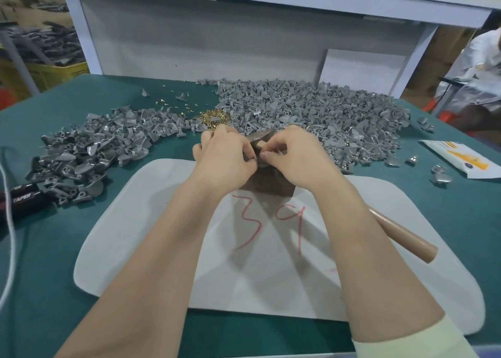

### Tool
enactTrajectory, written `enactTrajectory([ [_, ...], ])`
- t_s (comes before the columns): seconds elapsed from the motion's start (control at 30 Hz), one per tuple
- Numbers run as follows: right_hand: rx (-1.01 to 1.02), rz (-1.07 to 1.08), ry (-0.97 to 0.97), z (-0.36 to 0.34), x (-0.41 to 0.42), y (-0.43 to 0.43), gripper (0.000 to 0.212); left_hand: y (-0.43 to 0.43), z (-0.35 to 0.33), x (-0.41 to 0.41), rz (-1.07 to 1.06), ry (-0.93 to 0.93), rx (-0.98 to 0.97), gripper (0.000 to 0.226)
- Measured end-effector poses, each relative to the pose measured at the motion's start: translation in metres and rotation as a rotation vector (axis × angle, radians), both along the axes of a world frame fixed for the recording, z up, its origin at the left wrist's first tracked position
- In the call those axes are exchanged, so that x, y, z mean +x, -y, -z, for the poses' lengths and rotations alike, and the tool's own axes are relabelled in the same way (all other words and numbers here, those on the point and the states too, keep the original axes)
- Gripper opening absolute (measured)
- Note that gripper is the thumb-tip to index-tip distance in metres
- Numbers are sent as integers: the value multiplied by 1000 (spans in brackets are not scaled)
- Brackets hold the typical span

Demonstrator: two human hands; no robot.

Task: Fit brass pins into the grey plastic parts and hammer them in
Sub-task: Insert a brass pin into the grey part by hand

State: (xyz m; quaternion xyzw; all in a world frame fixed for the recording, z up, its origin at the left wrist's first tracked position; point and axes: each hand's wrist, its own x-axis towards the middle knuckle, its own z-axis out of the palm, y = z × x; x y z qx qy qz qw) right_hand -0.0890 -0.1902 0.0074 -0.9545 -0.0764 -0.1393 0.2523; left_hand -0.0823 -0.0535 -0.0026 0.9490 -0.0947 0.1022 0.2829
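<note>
My left hand [225, 154] and right hand [295, 157] meet over the brown block [267, 186]. Both pinch a grey part [262, 163], mostly hidden by fingers. Brass pins [214, 118] are heaped just behind, on the tabletop [48, 276].

I see open mat [151, 249] on the near left, while the hammer handle [401, 235] crosses its right side and heaps of grey parts [311, 113] crowd the block [267, 185] from behind.
</note>
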Motion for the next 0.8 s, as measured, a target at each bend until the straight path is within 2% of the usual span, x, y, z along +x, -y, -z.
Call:
enactTrajectory([
  [0.47, -103, 20, 33, -1, -3, -5, 6, 0, -2, -1, 20, 6, 7, 1],
  [0.8, -67, 56, 37, 3, -1, -7, 3, 2, 3, 1, 10, 48, 11, 12],
])
